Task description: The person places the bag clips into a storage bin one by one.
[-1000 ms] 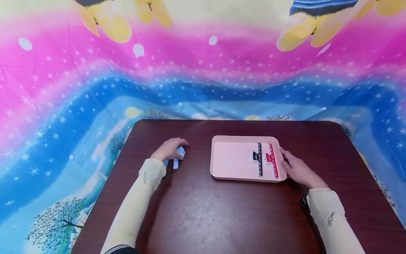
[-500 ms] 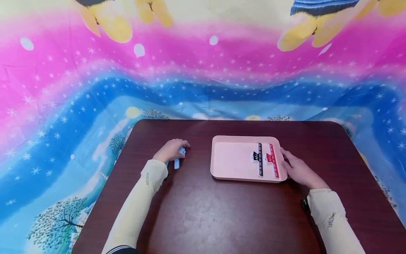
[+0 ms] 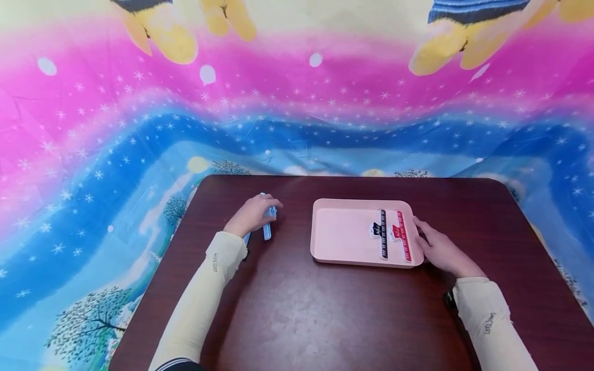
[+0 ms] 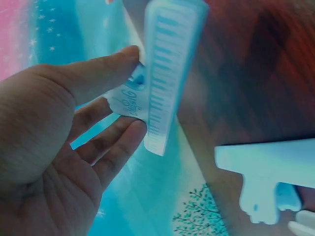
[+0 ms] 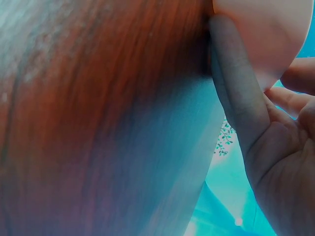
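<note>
In the left wrist view, my left hand (image 4: 64,128) pinches a light blue piano-keyboard clip (image 4: 167,73) by its lettered handle, between thumb and fingers. The head view has this left hand (image 3: 252,214) left of the pink tray (image 3: 334,261), with the clip's lower end (image 3: 267,232) sticking out below the fingers. Another light blue clip (image 4: 268,160) lies on the table, mostly hidden by the wrist in the head view. My right hand (image 3: 447,252) rests its fairly straight fingers against the tray's right outer wall. Inside the tray's right half lie a black clip (image 3: 383,234) and a red clip (image 3: 403,237).
A dark wooden table (image 3: 297,309) with rounded corners carries everything. Behind and around it hangs a colourful curtain (image 3: 297,103) with snowflakes and trees, close to the far edge.
The left hand has turned and shifted slightly right, with the light blue clip moving up and right in its fingers. The right hand keeps its place at the tray.
</note>
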Tool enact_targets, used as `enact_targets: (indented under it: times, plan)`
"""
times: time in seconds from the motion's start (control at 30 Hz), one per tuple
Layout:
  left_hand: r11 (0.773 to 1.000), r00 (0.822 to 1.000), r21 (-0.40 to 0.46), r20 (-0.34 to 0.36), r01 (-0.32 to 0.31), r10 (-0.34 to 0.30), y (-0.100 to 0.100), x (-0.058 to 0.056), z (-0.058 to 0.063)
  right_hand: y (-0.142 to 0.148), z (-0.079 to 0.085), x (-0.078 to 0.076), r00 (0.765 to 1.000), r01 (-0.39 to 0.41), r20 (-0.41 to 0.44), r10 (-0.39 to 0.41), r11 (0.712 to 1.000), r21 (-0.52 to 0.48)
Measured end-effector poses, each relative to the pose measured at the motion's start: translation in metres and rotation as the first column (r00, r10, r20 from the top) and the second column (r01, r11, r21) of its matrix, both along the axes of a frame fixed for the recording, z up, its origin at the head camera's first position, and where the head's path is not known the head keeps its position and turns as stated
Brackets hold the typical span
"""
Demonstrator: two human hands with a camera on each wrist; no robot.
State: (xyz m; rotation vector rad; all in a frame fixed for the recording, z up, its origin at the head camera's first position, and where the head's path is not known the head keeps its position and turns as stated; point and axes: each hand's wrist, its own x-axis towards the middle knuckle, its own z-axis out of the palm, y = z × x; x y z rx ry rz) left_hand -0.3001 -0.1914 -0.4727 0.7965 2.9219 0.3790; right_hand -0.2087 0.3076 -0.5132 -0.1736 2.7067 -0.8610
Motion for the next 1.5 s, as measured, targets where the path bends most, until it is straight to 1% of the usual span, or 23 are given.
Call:
enact_targets:
  times: [0.13, 0.4, 0.53, 0.63, 0.73, 0.93, 1.0, 1.17, 1.27, 1.37, 1.5]
  plan:
    - [1.000, 0.999, 0.016, -0.037, 0.006, -0.005, 0.005, 0.001, 0.007, -0.001, 0.000, -0.002, 1.000, 0.004, 0.002, -0.004, 1.000, 0.005]
    - [0.993, 0.995, 0.115, -0.104, 0.015, -0.002, 0.013, 0.005, 0.014, -0.001, 0.001, -0.001, 1.000, 0.001, -0.003, -0.001, 1.000, 0.006]
    - [0.980, 0.991, 0.196, -0.135, 0.019, 0.008, 0.015, 0.007, 0.017, -0.001, 0.002, 0.000, 1.000, -0.001, 0.003, 0.001, 1.000, 0.002]
    - [0.968, 0.990, 0.252, -0.140, 0.013, 0.023, 0.016, 0.007, 0.019, -0.001, 0.002, -0.001, 1.000, 0.001, 0.006, -0.001, 1.000, 0.002]
    - [0.959, 0.992, 0.284, -0.118, -0.003, 0.038, 0.016, 0.006, 0.020, -0.001, 0.003, -0.001, 1.000, 0.003, 0.002, -0.003, 1.000, 0.005]
    - [0.944, 0.997, 0.323, -0.012, -0.072, 0.080, 0.016, 0.007, 0.019, 0.000, 0.002, 0.000, 1.000, 0.004, 0.007, -0.004, 1.000, 0.006]
    - [0.941, 0.996, 0.327, -0.009, -0.085, 0.093, 0.016, 0.007, 0.019, 0.000, 0.002, 0.001, 1.000, 0.000, -0.004, 0.000, 1.000, 0.008]
    - [0.938, 0.991, 0.333, -0.053, -0.096, 0.120, 0.017, 0.008, 0.019, -0.001, 0.000, 0.001, 1.000, -0.004, -0.028, 0.004, 1.000, 0.007]
    - [0.924, 0.991, 0.367, -0.029, -0.109, 0.128, 0.017, 0.008, 0.019, -0.001, 0.000, 0.000, 1.000, -0.006, -0.025, 0.006, 1.000, 0.011]
    - [0.904, 0.993, 0.414, 0.005, -0.109, 0.117, 0.018, 0.008, 0.019, 0.000, 0.000, 0.000, 1.000, -0.005, -0.020, 0.005, 1.000, 0.006]
    - [0.880, 0.996, 0.467, 0.013, -0.084, 0.088, 0.017, 0.008, 0.018, -0.001, 0.001, 0.000, 1.000, -0.004, -0.017, 0.004, 1.000, 0.000]
